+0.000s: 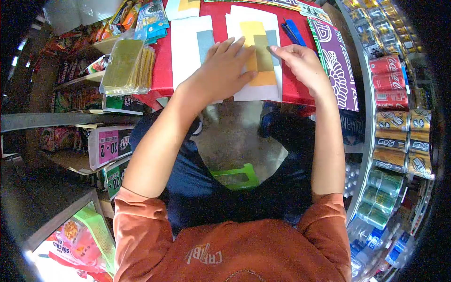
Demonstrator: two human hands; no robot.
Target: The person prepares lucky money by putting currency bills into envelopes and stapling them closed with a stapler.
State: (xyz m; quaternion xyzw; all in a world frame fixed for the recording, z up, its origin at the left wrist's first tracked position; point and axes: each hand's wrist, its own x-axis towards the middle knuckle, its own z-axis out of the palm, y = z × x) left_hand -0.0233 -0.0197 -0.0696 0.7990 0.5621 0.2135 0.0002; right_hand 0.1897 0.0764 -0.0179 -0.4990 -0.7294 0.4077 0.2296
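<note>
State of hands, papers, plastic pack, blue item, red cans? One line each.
right paper: lying, partly covered by left hand
left paper: lying, partly covered by left hand
left hand: fingers spread over right paper
right hand: fingertips together over right paper, grip unclear
plastic pack: filled
blue item: lying down
red cans: grouped together

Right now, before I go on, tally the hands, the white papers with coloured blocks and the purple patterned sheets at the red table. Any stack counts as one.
Hands: 2 (left hand, right hand)
White papers: 3 (left paper, right paper, top paper)
Purple sheet: 1
Total: 6
</note>
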